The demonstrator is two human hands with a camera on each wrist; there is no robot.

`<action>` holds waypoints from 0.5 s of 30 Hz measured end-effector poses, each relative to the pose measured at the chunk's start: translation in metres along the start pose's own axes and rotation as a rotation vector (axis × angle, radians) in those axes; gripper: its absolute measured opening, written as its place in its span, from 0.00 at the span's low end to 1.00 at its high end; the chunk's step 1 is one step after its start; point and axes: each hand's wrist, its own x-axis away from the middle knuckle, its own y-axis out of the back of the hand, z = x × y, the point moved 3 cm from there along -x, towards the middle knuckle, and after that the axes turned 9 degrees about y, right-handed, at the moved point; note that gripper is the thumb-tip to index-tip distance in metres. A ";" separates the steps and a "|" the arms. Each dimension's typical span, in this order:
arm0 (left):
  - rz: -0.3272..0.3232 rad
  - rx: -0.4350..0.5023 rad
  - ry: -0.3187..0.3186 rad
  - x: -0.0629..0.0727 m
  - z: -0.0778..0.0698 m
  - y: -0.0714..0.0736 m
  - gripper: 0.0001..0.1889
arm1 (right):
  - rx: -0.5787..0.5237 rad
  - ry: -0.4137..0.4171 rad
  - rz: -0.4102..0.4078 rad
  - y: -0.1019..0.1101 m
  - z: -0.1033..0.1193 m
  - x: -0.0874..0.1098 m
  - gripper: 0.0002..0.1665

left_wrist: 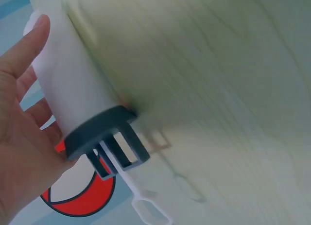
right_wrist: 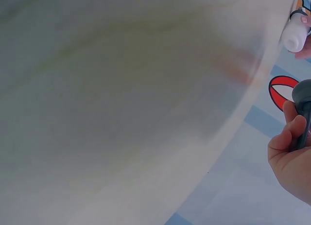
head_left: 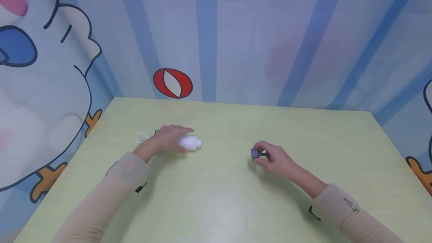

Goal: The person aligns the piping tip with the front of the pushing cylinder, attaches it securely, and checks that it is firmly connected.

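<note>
My left hand (head_left: 167, 138) grips a white cylindrical bottle (head_left: 189, 143) that lies on its side, its narrow neck pointing right. In the left wrist view the thumb and fingers wrap the bottle (left_wrist: 73, 74). A dark slotted collar (left_wrist: 99, 130) sits at its other end, with a white looped strip (left_wrist: 141, 193) sticking out. My right hand (head_left: 278, 160), to the right and apart from the bottle, pinches a dark grey piece (head_left: 254, 155) by its thin stem. The piece's wide round end faces the bottle; the right wrist view shows this rounded head (right_wrist: 302, 93) above the fingers.
Both hands are over a pale yellow-green table (head_left: 222, 198). Behind its back edge stands a blue striped backdrop (head_left: 243, 40) with cartoon figures and a red and white oval (head_left: 173, 83). Dark straps (head_left: 141, 188) hang from the sleeves.
</note>
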 end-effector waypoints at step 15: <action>0.003 -0.016 -0.020 0.001 0.005 -0.001 0.29 | 0.005 0.008 0.008 -0.001 -0.001 0.000 0.17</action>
